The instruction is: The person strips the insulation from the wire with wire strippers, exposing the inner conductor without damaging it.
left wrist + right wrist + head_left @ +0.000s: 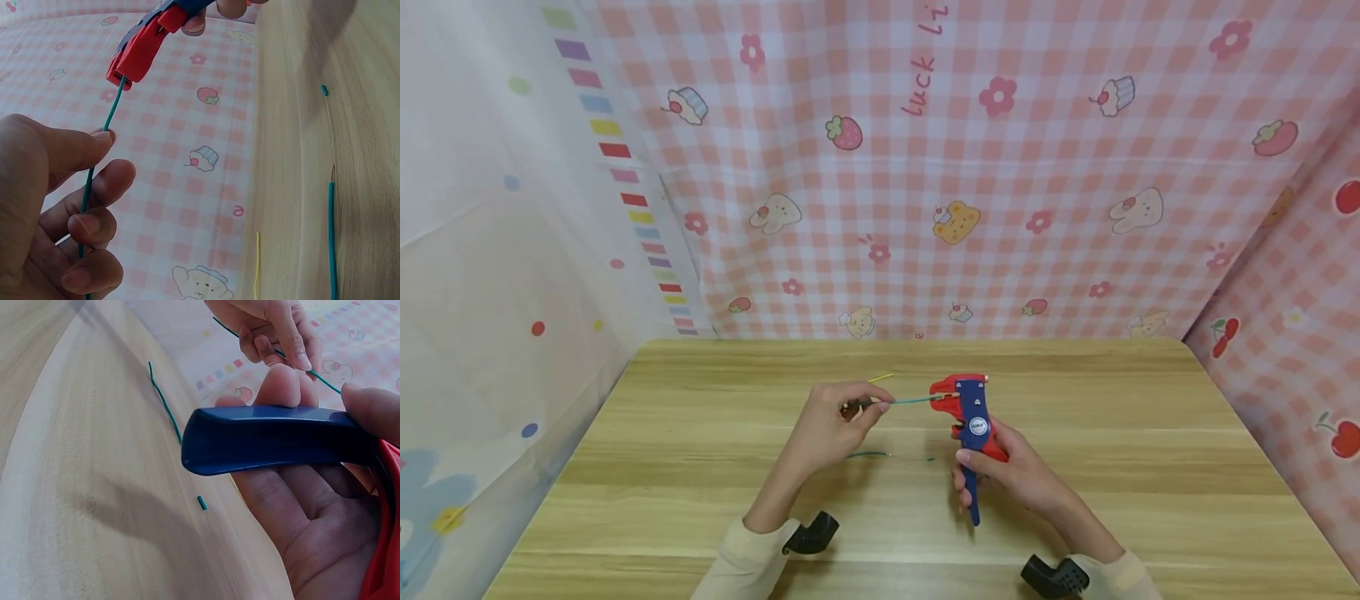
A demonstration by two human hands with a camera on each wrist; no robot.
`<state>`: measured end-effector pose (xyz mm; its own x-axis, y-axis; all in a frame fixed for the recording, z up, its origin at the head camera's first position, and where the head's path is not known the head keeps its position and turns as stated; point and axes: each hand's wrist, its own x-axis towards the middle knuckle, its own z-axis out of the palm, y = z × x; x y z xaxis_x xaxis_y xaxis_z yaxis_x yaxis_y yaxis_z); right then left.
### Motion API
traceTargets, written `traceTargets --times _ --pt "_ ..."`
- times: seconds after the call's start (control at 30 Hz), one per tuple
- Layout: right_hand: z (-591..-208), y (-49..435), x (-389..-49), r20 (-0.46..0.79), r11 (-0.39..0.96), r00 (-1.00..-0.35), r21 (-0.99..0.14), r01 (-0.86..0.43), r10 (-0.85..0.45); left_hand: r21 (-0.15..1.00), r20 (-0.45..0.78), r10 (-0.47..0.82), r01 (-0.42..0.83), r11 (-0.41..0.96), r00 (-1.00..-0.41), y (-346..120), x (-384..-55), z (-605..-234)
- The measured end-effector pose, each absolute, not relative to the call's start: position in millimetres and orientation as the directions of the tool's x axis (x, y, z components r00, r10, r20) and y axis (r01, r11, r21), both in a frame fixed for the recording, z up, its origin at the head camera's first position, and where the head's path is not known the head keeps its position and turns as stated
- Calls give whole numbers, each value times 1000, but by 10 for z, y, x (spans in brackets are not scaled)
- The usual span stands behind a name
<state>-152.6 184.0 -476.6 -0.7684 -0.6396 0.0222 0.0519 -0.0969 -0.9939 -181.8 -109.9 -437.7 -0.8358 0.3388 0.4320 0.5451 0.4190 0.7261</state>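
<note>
My left hand [827, 427] pinches a green insulated wire [916, 401] between thumb and forefinger. In the left wrist view, the wire [114, 112] runs along the curled fingers up to the red head of a wire stripper [974, 412], where its tip is hidden. My right hand [1021, 475] grips this red and blue tool by its handles, above the table. Seen from the right wrist, a blue handle [269, 440] lies across the fingers. Beneath the hands, a second green wire [332, 237] with a bare copper end rests on the table.
A short cut-off piece of green insulation [931, 459] lies on the wooden table [700, 467] between the hands. Behind the left hand is a thin yellow wire [882, 378]. Patterned cloth [880, 183] hangs along the table's back edge and both sides.
</note>
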Motion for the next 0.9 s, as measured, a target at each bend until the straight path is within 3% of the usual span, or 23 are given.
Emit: traceTargets --times 0.53,0.9 --pt "-4759 1816 -1514 -25 -58 -780 -995 79 -626 707 454 361 576 410 -814 -1106 -1810 -4343" --pt "-4781 1798 -1497 37 -120 -771 -992 51 -636 709 448 366 573 410 -816 -1121 -1811 -4347"
